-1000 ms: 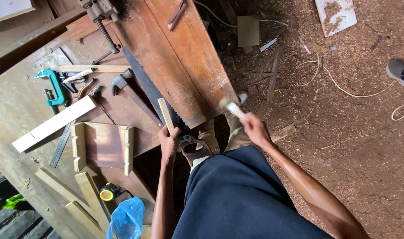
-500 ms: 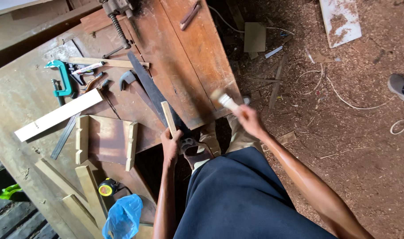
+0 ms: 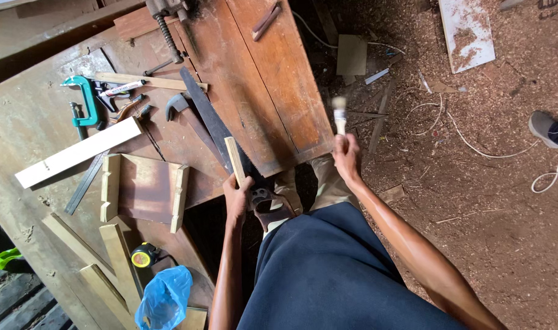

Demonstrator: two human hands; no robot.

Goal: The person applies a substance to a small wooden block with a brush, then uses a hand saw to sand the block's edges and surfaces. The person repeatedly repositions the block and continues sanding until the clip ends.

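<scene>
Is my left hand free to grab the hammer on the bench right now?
Probably not yet: the left hand is shut on a wooden stick, and the saw lies between it and the hammer.

Operator wears a dark navy fabric garment [image 3: 328, 269]; both forearms are bare, with khaki trousers [image 3: 325, 180] below.

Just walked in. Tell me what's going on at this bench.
A person stands at a wooden workbench. The left hand grips a short wooden strip upright at the bench edge, beside a handsaw. The right hand holds a small paintbrush raised off the bench edge, above the sawdust-covered floor. Wood pieces, a teal clamp and a tape measure lie on the bench.
</scene>
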